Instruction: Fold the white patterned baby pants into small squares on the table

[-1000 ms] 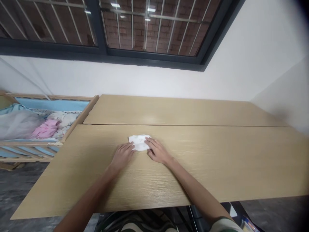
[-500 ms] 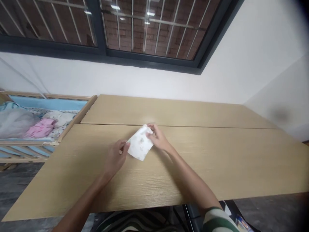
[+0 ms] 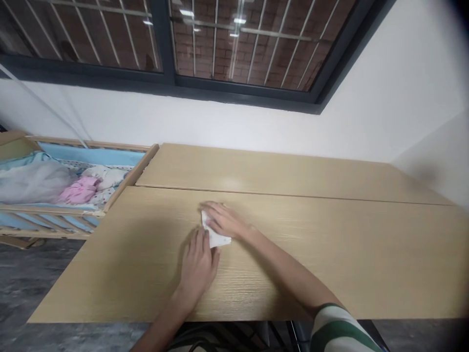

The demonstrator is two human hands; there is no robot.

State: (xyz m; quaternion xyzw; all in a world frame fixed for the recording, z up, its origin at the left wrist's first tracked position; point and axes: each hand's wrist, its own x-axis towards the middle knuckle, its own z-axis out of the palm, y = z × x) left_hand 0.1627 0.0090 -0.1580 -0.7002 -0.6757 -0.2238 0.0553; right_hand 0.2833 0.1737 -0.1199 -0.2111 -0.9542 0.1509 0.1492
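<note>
A small white folded piece with faint prints [image 3: 217,238], cloth or paper I cannot tell, lies on the wooden tabletop [image 3: 311,254]. My right hand [image 3: 224,220] rests flat across its upper part with the fingers stretched to the left, covering much of it. At its lower left edge is my left hand [image 3: 198,259], back up, with fingers extended and the thumb apart. Those fingertips touch the piece and press it toward the table. Both hands are open.
A wooden crib [image 3: 120,188] with blue lining stands against the table's left side. Inside are a pink cloth [image 3: 80,189] and pale bedding [image 3: 36,181]. Behind the table rises a white wall [image 3: 234,127] under a dark-framed barred window [image 3: 245,88]. A seam runs along the tabletop.
The white piece went from being held up between both hands to lying on the table. My right hand moved left and flattened over it; my left hand opened from its pinch and turned back up.
</note>
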